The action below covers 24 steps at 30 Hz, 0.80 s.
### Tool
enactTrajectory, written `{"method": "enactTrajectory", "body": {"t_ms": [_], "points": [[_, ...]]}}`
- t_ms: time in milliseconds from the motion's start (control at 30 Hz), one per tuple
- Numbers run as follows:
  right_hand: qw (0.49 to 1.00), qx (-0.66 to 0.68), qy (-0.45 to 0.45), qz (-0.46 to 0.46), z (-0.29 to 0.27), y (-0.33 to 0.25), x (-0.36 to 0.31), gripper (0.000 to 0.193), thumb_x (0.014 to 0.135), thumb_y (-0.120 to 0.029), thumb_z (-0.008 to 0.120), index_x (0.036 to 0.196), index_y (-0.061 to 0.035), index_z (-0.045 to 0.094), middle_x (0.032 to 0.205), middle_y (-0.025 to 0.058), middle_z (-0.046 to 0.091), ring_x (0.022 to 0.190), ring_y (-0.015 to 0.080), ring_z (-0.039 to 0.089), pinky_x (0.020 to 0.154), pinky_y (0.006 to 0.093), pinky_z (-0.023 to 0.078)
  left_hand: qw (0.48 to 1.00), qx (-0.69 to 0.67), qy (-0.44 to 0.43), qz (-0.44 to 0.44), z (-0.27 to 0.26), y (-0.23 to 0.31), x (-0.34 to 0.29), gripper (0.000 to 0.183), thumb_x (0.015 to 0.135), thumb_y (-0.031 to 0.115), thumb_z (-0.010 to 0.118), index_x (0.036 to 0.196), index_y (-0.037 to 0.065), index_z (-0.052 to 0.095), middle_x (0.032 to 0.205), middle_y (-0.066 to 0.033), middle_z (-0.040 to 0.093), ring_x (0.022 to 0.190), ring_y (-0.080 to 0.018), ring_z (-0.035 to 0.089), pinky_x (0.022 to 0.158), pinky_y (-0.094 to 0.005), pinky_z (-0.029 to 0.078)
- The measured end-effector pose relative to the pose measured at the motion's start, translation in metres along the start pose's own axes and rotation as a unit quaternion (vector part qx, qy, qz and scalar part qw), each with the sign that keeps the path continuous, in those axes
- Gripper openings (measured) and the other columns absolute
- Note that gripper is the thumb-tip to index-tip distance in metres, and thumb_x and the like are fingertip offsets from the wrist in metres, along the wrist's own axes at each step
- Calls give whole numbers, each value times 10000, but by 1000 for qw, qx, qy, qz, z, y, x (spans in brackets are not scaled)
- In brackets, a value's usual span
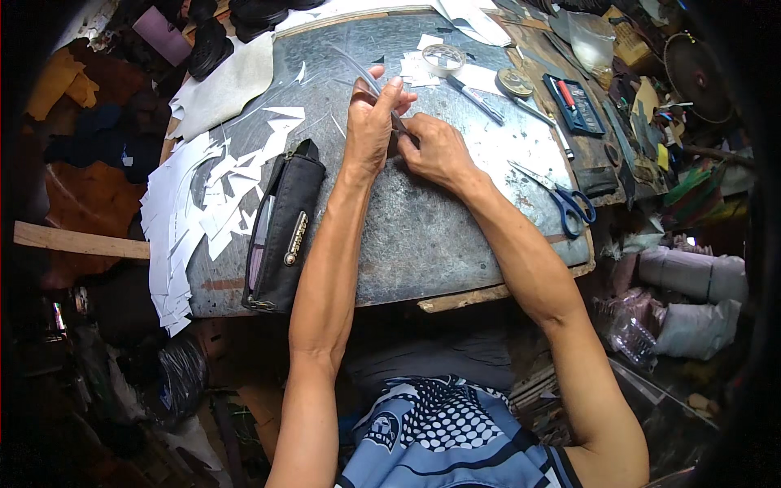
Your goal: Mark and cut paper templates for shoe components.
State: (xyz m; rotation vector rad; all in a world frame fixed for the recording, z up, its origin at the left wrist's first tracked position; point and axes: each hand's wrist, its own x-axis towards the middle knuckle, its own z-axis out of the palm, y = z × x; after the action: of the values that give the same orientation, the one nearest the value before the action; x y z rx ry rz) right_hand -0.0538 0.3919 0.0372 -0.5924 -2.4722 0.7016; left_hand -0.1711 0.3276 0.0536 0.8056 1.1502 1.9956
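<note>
Above the middle of the metal-topped table (407,244), my left hand (373,130) grips a long, thin, pale grey strip (355,68) between thumb and fingers. The strip curves up past the thumb towards the far left. Close against it on the right, my right hand (439,153) is closed, its fingertips pinched near a narrow dark piece (398,124) that lies between the two hands. Whether that piece belongs to the strip, I cannot tell. Most of the right fingers are hidden under the hand.
A black zipped pouch (286,232) lies beside my left forearm, next to white paper cutouts (183,203). Blue-handled scissors (569,207) rest at right. Farther back are a tape roll (443,58), a pen (476,99), a round tin (515,82) and a blue tray (579,114).
</note>
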Motion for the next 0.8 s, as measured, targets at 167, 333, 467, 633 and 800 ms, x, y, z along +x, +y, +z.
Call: {"method": "enactTrajectory", "body": {"t_ms": [167,333,467,633,800], "points": [[996,84,26,34,0,5,3,218,815,-187,575,851,5,672,831,199,657,759,375,649,704,439,507,997,-67,-23,-12,-5,5,1,529,914,102,557,1367,-20,311,989,-130,650,958,-240,658,905,-363,507],[985,147,-38,86,-2,11,-2,247,793,-196,565,818,25,674,732,202,647,671,357,643,652,426,498,998,-54,6,-7,4,0,-9,429,945,199,621,1264,10,406,924,-91,627,839,-204,655,764,-310,539],[988,119,-75,59,-5,1,1,250,783,-196,569,757,42,643,729,192,644,659,347,636,651,427,493,997,-73,22,8,0,1,-6,335,934,249,649,1125,39,472,832,-48,587,723,-162,628,661,-277,528],[995,65,-62,36,-6,-4,1,238,786,-191,586,817,38,642,818,189,636,749,346,633,698,426,495,995,-83,38,29,2,0,-2,250,920,275,669,944,68,530,756,-19,564,658,-115,591,605,-255,503],[1000,12,-4,3,0,-7,-4,240,797,-169,641,941,23,630,872,176,611,819,351,620,737,429,498,997,-18,61,53,6,1,-4,257,914,283,677,906,63,545,733,-20,575,658,-106,593,592,-246,496]]}}
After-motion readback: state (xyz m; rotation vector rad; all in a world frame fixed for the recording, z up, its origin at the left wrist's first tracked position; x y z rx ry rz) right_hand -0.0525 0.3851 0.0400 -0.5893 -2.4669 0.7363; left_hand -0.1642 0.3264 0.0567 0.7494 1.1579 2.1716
